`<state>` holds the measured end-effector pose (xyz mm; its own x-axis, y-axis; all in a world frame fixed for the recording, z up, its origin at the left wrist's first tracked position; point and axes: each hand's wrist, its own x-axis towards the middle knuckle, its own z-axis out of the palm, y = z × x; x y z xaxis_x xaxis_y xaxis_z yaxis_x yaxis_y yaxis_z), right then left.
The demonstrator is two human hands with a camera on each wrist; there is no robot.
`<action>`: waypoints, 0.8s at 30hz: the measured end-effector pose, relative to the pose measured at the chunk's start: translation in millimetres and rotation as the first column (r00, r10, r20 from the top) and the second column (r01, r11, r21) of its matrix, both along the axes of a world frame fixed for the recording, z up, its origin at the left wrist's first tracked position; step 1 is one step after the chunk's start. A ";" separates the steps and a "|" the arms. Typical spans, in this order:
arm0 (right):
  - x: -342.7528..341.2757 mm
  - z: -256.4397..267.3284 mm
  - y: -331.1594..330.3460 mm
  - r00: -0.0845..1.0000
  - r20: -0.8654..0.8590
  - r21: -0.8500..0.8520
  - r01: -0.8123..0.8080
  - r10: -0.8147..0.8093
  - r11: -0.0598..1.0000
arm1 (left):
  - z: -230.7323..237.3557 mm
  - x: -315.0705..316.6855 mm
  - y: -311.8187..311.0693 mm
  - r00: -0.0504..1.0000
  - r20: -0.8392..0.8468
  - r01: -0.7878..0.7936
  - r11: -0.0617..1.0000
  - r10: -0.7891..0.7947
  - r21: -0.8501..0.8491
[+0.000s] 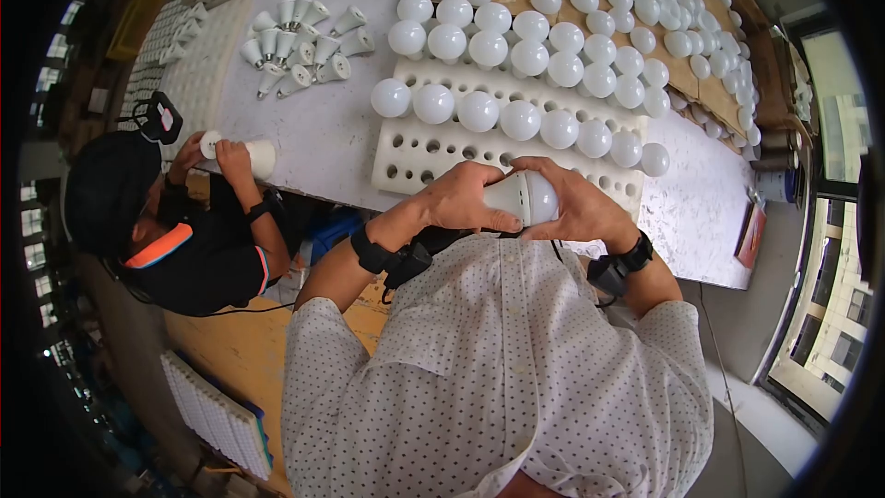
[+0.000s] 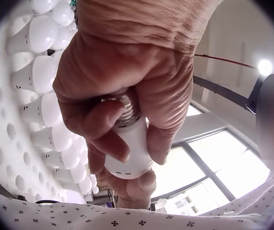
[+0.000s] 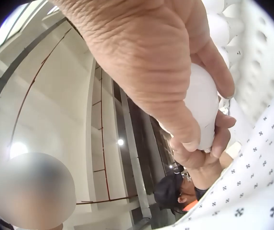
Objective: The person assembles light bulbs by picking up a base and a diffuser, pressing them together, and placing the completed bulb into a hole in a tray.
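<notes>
A white bulb (image 1: 506,200) lies sideways between both hands, close to the shirt front. The left hand (image 1: 458,197) grips its tapered body; in the left wrist view the left hand (image 2: 122,81) has its fingers curled round the metal screw base and the white body (image 2: 130,148). Around the round dome (image 1: 541,199) the right hand (image 1: 585,207) is curled. In the right wrist view the right hand (image 3: 151,62) holds the dome side of the bulb (image 3: 202,100), with fingertips of the left hand (image 3: 199,158) at the other end.
Beyond the hands, a white foam tray (image 1: 392,155) with holes carries rows of bulbs (image 1: 477,112). More bulbs stand on brown board (image 1: 643,39). Loose bulb bodies (image 1: 295,48) lie at the upper left. Another person (image 1: 184,221) works at the table's left side.
</notes>
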<state>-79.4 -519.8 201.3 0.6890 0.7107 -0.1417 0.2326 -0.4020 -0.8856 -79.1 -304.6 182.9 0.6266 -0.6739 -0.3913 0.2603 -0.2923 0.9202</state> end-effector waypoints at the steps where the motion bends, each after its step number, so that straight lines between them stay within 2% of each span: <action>1: -0.7 0.8 1.8 1.000 0.000 0.000 0.002 -0.002 1.000 | -0.9 0.1 -0.2 1.000 0.015 -0.002 1.000 0.002 0.012; 4: -3.3 1.4 5.9 1.000 0.023 -0.068 -0.001 0.002 0.998 | -4.2 -0.4 -1.9 1.000 0.020 0.004 1.000 -0.004 0.011; 6: -6.9 -4.8 9.3 0.982 0.186 0.109 0.023 -0.044 0.994 | -11.4 -2.6 -3.2 1.000 0.009 0.009 1.000 -0.009 0.001; 7: -9.7 -7.6 12.0 0.981 0.186 0.109 0.024 -0.045 0.994 | -19.2 -4.1 -4.3 0.995 0.102 -0.009 0.998 0.015 -0.064; 8: -13.6 -10.8 14.9 0.964 0.243 0.197 0.058 -0.106 0.979 | -23.2 -4.3 -5.2 0.980 0.192 -0.017 0.991 0.042 -0.131; 9: -16.8 -14.0 15.5 0.941 0.291 0.284 0.087 -0.172 0.955 | -21.1 -3.8 -6.2 0.981 0.191 -0.012 0.991 0.037 -0.131; 11: -20.0 -22.2 12.0 0.936 0.304 0.327 0.074 -0.179 0.942 | -12.7 -1.9 -9.3 0.944 0.329 0.046 0.994 -0.010 -0.103; 15: -23.4 -21.9 4.2 0.943 0.265 0.378 0.088 -0.199 0.921 | -4.3 -0.9 -18.9 0.952 0.298 0.085 0.995 -0.065 -0.053; 17: -26.3 -23.9 0.2 0.944 0.244 0.380 0.120 -0.224 0.917 | -4.7 -0.8 -24.5 0.964 0.238 0.113 0.993 -0.121 0.046; 19: -24.7 -28.0 -6.7 0.944 0.250 0.365 0.116 -0.217 0.924 | -6.0 0.2 -30.8 0.966 0.229 0.117 0.993 -0.120 0.030; 20: -25.0 -31.4 -9.3 0.939 0.253 0.357 0.134 -0.234 0.924 | -7.1 2.4 -33.6 0.970 0.219 0.100 0.995 -0.103 0.022; 22: -29.9 -38.7 -13.6 0.939 0.131 0.399 0.244 -0.318 0.884 | -18.2 4.9 -38.3 0.955 0.253 0.148 0.988 -0.152 0.033; 24: -34.3 -38.8 -25.5 0.922 0.125 0.367 0.300 -0.367 0.880 | -22.0 8.1 -40.5 0.981 0.151 0.118 0.992 -0.124 0.049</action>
<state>-113.8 -545.3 162.5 0.8834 0.4157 0.2162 0.3102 -0.1729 -0.9348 -71.0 -345.1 160.9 0.5961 -0.7342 -0.3249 0.0780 -0.3498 0.9336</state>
